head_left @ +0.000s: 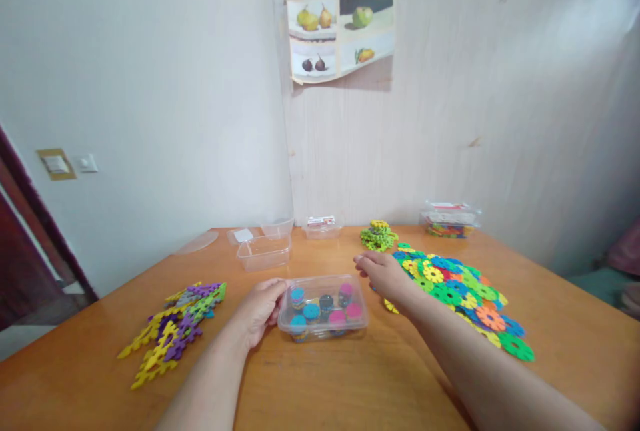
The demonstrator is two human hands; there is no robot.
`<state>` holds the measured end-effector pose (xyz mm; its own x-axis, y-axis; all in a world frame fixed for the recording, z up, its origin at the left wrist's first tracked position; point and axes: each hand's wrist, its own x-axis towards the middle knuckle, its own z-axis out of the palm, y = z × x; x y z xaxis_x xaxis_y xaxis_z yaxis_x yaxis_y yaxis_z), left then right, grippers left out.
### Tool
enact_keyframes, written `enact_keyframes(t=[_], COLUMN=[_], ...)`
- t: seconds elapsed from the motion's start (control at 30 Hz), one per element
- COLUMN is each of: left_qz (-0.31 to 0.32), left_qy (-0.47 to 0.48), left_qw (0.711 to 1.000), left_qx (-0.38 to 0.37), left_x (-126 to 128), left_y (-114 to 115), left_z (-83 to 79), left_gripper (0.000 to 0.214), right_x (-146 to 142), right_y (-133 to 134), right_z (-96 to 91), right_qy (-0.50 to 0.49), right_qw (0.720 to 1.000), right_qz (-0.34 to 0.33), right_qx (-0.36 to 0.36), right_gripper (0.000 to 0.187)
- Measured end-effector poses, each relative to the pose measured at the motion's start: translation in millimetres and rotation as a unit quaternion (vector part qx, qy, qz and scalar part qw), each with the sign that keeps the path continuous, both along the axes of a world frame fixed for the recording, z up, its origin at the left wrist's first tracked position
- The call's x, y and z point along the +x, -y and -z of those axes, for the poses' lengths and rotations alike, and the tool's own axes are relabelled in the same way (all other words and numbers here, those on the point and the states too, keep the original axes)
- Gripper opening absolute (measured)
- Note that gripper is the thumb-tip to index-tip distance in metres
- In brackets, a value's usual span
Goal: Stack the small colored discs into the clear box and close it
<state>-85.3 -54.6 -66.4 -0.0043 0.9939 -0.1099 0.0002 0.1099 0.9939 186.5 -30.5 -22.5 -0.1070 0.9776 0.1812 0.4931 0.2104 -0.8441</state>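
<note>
A clear plastic container sits at the middle of the table, with several short stacks of snowflake discs inside in blue, black and pink. My left hand grips its left end, thumb near the rim and fingers against the side. Whether a lid covers it I cannot tell. Just beyond its right back corner, my right hand is raised, fingers loosely bent and pointing left, with nothing visible in them. Beside that hand spreads a pile of colourful flower-shaped discs, partly hidden by my forearm.
Linked yellow, purple and green pieces lie at the left. Behind stand an empty clear tub, a labelled box, a green-yellow disc cluster and a filled box near the wall. A clear lid lies far left.
</note>
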Motion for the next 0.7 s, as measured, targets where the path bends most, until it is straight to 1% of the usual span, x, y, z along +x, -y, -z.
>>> enact_keyframes(t=[0.13, 0.23, 0.43, 0.7], left_qz=[-0.004, -0.004, -0.001, 0.007], left_qy=[-0.001, -0.005, -0.007, -0.019], left_qw=[1.000, 1.000, 1.000, 1.000], left_qx=[-0.001, -0.004, 0.004, 0.000], left_x=[0, 0, -1, -1], left_y=[1, 1, 1, 1], left_z=[-1.1, -1.8, -2.9, -2.1], left_gripper=[0.036, 0.037, 0.036, 0.028], right_x=[6, 5, -1, -6], right_y=[-4, -5, -6, -6], right_z=[9.0, 14.6, 20.6, 28.1], right_qy=[0.005, 0.001, -0.019, -0.034], right_qw=[0.996, 0.993, 0.994, 0.995], right_qz=[-0.031, -0.037, -0.006, 0.000], right_qx=[-0.081, -0.114, -0.111, -0.093], right_gripper=[0.018, 0.013, 0.014, 0.021])
